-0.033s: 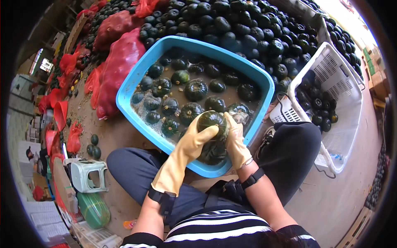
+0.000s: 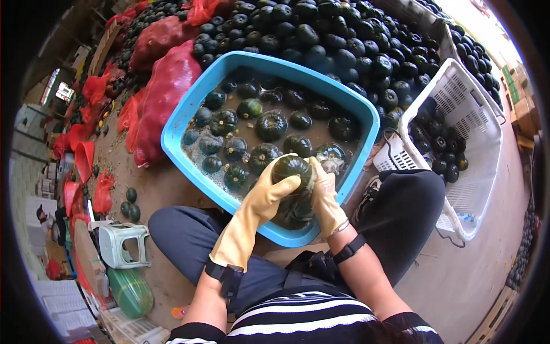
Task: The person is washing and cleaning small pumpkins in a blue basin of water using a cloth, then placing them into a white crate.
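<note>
A glossy dark green pumpkin (image 2: 291,167) is held over the near side of a blue plastic tub (image 2: 172,136). My left hand (image 2: 274,186), in a yellow rubber glove, is closed round its left side, thumb on top. From the right, my right hand (image 2: 325,192), gloved too, presses against the pumpkin with bent fingers. A greyish-green wet patch shows beside those fingers; whether it is cloth or rind I cannot tell. Murky water fills the tub, where several more pumpkins (image 2: 271,124) float, some foam-covered at the left.
Beyond the tub rises a large heap of dark pumpkins (image 2: 344,40). A white plastic crate (image 2: 458,103) with some pumpkins stands at the right. Red mesh sacks (image 2: 166,100) lie to the left, and a pale plastic stool (image 2: 123,246) stands near my left knee.
The pumpkin has shifted very slightly to the left in my hands. Both hands keep their hold; nothing else has visibly moved.
</note>
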`<action>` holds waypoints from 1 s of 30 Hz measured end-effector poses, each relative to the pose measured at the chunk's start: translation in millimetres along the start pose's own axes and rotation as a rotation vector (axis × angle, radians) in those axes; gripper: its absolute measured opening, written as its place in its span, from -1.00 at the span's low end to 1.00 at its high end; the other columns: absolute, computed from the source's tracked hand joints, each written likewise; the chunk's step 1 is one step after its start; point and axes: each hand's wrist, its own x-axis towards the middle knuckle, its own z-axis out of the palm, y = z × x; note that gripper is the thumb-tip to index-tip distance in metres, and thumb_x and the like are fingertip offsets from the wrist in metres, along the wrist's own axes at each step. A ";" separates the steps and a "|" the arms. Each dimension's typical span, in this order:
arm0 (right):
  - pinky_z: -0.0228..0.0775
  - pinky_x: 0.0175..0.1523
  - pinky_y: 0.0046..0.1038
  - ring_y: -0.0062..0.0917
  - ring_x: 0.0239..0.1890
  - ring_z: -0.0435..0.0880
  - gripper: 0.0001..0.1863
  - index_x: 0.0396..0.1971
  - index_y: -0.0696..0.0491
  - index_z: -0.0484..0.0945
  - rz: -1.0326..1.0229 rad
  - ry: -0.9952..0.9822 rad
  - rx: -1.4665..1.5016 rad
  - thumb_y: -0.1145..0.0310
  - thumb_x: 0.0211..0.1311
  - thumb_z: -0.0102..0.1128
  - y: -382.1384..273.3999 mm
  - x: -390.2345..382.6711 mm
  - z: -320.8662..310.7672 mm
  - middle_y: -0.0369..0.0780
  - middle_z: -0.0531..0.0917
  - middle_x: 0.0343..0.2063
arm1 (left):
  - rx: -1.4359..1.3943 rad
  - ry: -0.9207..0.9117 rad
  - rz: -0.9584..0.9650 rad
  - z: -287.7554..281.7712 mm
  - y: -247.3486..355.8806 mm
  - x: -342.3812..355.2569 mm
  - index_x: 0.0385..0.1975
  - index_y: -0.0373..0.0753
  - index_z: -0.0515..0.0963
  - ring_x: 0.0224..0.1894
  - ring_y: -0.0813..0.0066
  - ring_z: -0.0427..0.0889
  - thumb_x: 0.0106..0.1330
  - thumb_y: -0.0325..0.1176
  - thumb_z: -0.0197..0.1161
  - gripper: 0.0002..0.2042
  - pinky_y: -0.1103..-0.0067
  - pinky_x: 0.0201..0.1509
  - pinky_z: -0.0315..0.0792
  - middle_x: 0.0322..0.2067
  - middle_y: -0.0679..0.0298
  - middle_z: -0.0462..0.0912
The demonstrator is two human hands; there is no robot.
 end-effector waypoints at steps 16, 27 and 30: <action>0.55 0.09 -0.46 -0.53 -0.03 0.67 -0.57 0.19 -0.01 0.56 0.269 -0.327 0.212 0.05 0.51 0.16 10.4 0.1 -10.6 -0.27 0.68 0.02 | 0.256 0.026 -0.015 61.8 48.5 35.8 0.28 -0.39 0.43 0.04 0.36 0.68 0.31 -0.33 0.25 -0.47 0.43 0.20 0.58 0.04 0.16 0.64; 0.63 -0.12 -0.30 -0.40 -0.18 0.74 -0.61 0.03 0.09 0.63 0.207 0.181 -0.083 0.17 0.31 0.31 -3.0 -5.9 12.4 -0.20 0.72 -0.10 | 1.742 0.067 0.254 94.3 61.1 211.2 0.09 -0.29 0.58 0.17 0.01 0.61 0.40 -0.32 0.21 -0.68 0.23 0.25 0.51 0.02 -0.08 0.66; 0.64 -0.15 -0.30 -0.40 -0.22 0.73 -0.64 0.02 0.00 0.65 0.120 0.156 0.140 0.20 0.28 0.34 22.1 33.0 -40.6 -0.23 0.72 -0.19 | 2.123 0.119 0.252 60.9 10.6 256.0 0.03 -0.22 0.63 0.15 0.03 0.60 0.30 -0.41 0.24 -0.70 0.23 0.06 0.60 0.08 0.03 0.64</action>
